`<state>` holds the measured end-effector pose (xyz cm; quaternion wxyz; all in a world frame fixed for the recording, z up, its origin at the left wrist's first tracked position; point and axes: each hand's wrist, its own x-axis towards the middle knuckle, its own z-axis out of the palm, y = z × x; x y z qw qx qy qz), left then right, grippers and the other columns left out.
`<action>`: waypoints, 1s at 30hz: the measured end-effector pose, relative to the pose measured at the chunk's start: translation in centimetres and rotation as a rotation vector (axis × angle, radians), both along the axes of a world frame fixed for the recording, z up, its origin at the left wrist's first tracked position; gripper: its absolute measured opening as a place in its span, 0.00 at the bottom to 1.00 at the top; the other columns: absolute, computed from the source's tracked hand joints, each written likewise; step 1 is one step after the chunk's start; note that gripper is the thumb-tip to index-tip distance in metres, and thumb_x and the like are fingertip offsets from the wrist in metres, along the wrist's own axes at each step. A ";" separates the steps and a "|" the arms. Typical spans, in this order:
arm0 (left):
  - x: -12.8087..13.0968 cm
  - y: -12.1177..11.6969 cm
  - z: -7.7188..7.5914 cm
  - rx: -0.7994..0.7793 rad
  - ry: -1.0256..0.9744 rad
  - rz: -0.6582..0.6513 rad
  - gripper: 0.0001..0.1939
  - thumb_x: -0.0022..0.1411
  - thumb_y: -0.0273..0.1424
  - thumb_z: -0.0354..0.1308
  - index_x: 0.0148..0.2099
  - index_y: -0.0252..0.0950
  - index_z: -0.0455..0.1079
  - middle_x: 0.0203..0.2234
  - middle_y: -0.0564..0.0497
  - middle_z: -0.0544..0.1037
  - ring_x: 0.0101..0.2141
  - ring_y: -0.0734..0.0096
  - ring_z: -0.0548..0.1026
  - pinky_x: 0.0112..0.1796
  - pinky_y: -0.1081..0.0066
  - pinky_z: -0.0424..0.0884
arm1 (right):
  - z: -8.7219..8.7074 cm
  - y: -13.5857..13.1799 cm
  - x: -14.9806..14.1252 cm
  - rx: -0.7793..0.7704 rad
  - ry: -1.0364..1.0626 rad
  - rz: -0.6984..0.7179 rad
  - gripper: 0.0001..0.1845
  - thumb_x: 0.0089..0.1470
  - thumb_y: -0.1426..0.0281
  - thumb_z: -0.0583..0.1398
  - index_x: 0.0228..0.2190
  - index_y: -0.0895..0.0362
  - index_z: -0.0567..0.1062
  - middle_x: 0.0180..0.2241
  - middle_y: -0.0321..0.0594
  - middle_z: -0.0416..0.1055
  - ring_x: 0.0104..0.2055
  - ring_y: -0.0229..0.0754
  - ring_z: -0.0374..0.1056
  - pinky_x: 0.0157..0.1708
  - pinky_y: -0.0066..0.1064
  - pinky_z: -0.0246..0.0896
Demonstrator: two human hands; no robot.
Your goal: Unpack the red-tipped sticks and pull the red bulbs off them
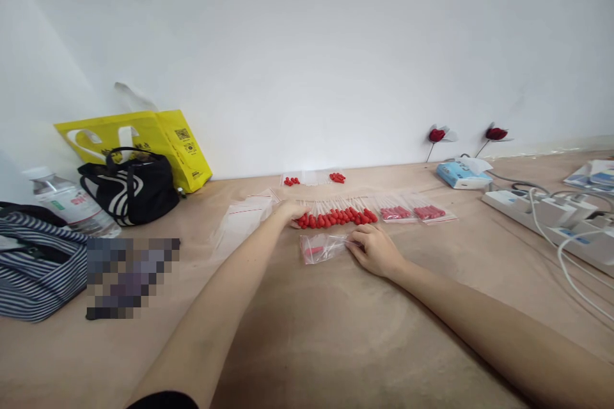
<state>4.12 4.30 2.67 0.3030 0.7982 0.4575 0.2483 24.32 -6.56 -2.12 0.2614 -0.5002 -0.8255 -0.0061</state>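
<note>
The small see-through bag (332, 253) is lying on the near side of the row of red-tipped sticks (338, 218), with something red showing inside near its left end. The right hand (377, 249) is pinching the bag's right end between thumb and fingers. The left hand (290, 212) is resting at the left end of the row, its fingers curling in among the sticks; whether they are gripping one, I cannot tell. The sticks are lying so tightly side by side that, to my eye, a careless pull there could drag neighbours askew. The bag is looking thin and limp, so its mouth could be sticking shut or folding over a stick's tip, and a loose pinch could let it slide. Just right of the row, two filled bags (413, 213) are lying flat, near enough for a swinging wrist to knock. To the left, flat bags (244, 214) are overlapping and could be clinging together. Farther right, a tissue pack (459, 175) and a power strip (509, 208) are sitting well apart from the hands.
</note>
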 end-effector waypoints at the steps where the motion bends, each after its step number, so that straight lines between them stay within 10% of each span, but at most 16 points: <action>1: -0.1 0.0 0.0 -0.055 0.020 0.054 0.16 0.60 0.34 0.50 0.48 0.32 0.62 0.43 0.47 0.67 0.41 0.64 0.69 0.39 0.61 0.68 | 0.0 0.0 0.0 0.003 0.001 -0.002 0.09 0.52 0.69 0.53 0.27 0.56 0.72 0.29 0.39 0.69 0.35 0.40 0.62 0.36 0.31 0.52; 9: -2.1 0.2 -0.1 -0.345 0.131 0.420 0.14 0.57 0.38 0.52 0.37 0.30 0.68 0.29 0.47 0.73 0.29 0.69 0.72 0.30 0.68 0.70 | -0.1 0.0 -0.1 0.003 0.006 -0.006 0.08 0.52 0.69 0.53 0.27 0.56 0.72 0.29 0.39 0.69 0.35 0.40 0.63 0.36 0.31 0.52; 12: -2.8 -0.8 -0.5 -0.265 0.095 0.448 0.15 0.55 0.39 0.53 0.26 0.31 0.68 0.18 0.51 0.70 0.21 0.72 0.70 0.24 0.72 0.68 | 0.0 0.0 -0.1 0.006 0.008 -0.006 0.08 0.52 0.69 0.53 0.27 0.56 0.72 0.29 0.39 0.69 0.35 0.40 0.62 0.36 0.31 0.53; 17: -3.8 -4.9 -1.5 0.072 0.005 0.509 0.10 0.57 0.35 0.49 0.36 0.35 0.67 0.28 0.51 0.71 0.28 0.74 0.69 0.30 0.74 0.65 | 0.1 0.0 -0.1 0.003 0.012 0.007 0.08 0.52 0.70 0.53 0.27 0.56 0.71 0.29 0.39 0.69 0.35 0.40 0.62 0.36 0.31 0.53; 22: -4.2 -9.4 -2.7 0.411 -0.034 0.156 0.08 0.53 0.33 0.53 0.29 0.35 0.69 0.24 0.52 0.69 0.27 0.75 0.67 0.30 0.74 0.64 | 0.1 0.0 -0.1 -0.003 0.047 0.023 0.07 0.51 0.70 0.54 0.26 0.57 0.71 0.30 0.39 0.69 0.34 0.40 0.63 0.35 0.31 0.53; 30: -3.9 -9.9 -2.6 0.194 0.050 0.080 0.08 0.51 0.31 0.55 0.33 0.36 0.73 0.29 0.50 0.72 0.30 0.72 0.70 0.32 0.72 0.66 | 0.0 0.0 -0.2 -0.009 0.071 0.036 0.07 0.51 0.70 0.54 0.25 0.57 0.70 0.28 0.39 0.69 0.34 0.40 0.63 0.34 0.31 0.53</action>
